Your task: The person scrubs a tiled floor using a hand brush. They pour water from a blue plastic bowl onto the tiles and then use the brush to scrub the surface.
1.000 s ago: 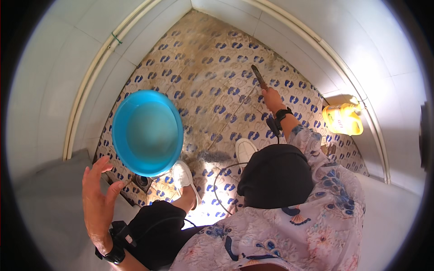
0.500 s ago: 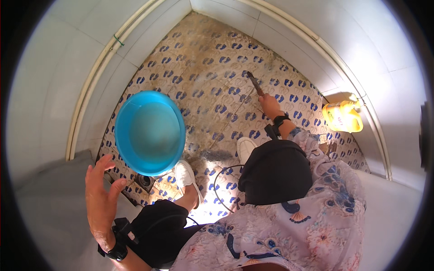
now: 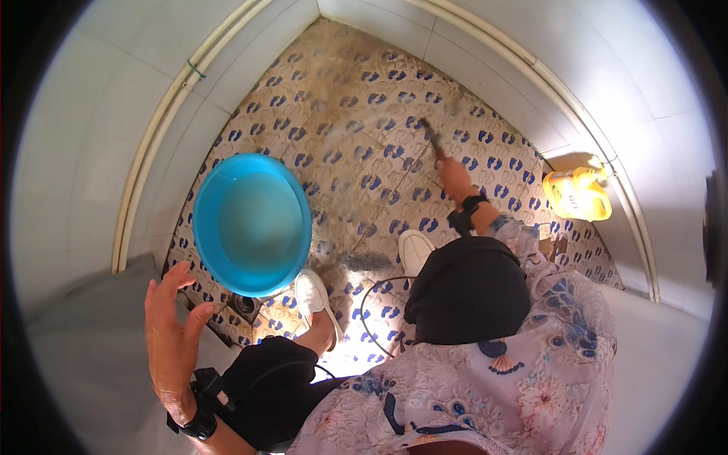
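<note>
My right hand (image 3: 456, 180) is closed round one end of a narrow dark brown tool (image 3: 433, 139), whose kind I cannot make out. Its far end points up and left over the footprint-patterned floor tiles (image 3: 364, 152); I cannot tell if it touches them. My left hand (image 3: 173, 330) is held in the air with its fingers apart, holding nothing. Just beyond those fingers a round blue basin (image 3: 305, 227) stands on the floor, with cloudy water (image 3: 260, 227) in it.
On the right a yellow bottle (image 3: 578, 194) is by the wall. White pipes (image 3: 163, 121) run along both tiled walls. A floor drain (image 3: 244, 305) lies below the basin. My white shoes (image 3: 312, 294) are on the tiles, and a thin black cable (image 3: 364, 318) loops between my legs.
My right hand and the brown tool have shifted slightly to the right, and the tool slants a little more upright. The left hand and the basin are nearly unchanged.
</note>
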`<state>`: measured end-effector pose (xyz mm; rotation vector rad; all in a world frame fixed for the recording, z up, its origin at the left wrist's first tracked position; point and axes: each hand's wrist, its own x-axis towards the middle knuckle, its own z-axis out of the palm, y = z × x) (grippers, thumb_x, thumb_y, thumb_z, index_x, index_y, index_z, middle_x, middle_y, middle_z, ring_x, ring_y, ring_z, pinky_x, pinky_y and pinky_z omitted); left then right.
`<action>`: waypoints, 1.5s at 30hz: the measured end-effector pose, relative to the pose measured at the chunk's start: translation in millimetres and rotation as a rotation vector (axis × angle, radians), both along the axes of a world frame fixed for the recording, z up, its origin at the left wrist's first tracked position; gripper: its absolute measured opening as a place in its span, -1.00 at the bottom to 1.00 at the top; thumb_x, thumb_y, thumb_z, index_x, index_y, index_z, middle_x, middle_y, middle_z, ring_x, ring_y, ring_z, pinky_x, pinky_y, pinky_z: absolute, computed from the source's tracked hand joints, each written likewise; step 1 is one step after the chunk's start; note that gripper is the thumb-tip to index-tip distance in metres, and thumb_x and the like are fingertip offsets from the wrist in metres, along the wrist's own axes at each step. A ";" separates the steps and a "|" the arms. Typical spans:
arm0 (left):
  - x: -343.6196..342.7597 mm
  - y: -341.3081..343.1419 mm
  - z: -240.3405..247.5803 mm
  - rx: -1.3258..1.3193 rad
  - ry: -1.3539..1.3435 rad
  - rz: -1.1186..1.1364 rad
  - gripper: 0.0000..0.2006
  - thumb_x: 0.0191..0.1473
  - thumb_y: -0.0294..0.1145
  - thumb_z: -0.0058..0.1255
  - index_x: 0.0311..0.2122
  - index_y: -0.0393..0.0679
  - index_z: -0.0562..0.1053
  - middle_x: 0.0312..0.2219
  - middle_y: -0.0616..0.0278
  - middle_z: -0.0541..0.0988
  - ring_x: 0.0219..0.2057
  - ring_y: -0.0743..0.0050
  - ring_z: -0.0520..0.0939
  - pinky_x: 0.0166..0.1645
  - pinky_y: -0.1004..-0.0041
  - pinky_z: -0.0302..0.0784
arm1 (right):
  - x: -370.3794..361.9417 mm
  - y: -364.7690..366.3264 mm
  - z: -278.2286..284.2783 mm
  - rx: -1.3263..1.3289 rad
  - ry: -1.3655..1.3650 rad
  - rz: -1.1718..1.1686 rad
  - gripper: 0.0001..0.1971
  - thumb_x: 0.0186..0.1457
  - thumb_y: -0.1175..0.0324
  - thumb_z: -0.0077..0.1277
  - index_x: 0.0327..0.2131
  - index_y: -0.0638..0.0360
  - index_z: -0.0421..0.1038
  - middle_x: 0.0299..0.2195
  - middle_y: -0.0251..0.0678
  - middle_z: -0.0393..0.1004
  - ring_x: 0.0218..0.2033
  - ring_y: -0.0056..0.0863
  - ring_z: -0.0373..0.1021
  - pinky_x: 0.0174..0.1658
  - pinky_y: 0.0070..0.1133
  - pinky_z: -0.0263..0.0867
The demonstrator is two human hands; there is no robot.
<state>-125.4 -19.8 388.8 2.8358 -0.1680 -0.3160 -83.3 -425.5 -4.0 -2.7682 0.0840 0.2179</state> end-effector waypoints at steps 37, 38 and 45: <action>3.4 -5.6 -3.2 0.045 0.026 -0.024 -0.50 -0.28 -0.48 0.06 -0.11 -0.20 0.27 -0.32 0.18 0.44 -0.21 0.31 0.42 0.12 0.16 -0.04 | -10.4 -0.6 32.6 0.309 -0.157 -0.419 -0.45 -0.13 0.45 -0.16 0.02 -0.05 0.01 -0.39 0.01 0.35 -0.46 -0.04 0.32 -0.43 -0.29 0.24; 3.7 -5.7 -3.3 0.041 0.028 -0.027 -0.50 -0.28 -0.48 0.06 -0.11 -0.20 0.27 -0.32 0.18 0.44 -0.21 0.31 0.42 0.12 0.16 -0.04 | -14.5 -2.3 28.7 0.305 -0.156 -0.422 -0.45 -0.13 0.45 -0.16 0.02 -0.05 0.01 -0.39 0.01 0.35 -0.46 -0.04 0.32 -0.43 -0.29 0.24; 4.3 -11.2 -1.9 0.020 -0.006 -0.058 -0.51 -0.28 -0.52 0.05 -0.11 -0.19 0.28 -0.32 0.19 0.44 -0.21 0.32 0.41 0.12 0.18 -0.03 | -39.8 88.1 39.5 0.189 0.217 0.219 -0.44 -0.08 0.55 -0.34 0.06 -0.11 -0.07 -0.36 -0.03 0.31 -0.36 -0.09 0.34 -0.32 -0.33 0.27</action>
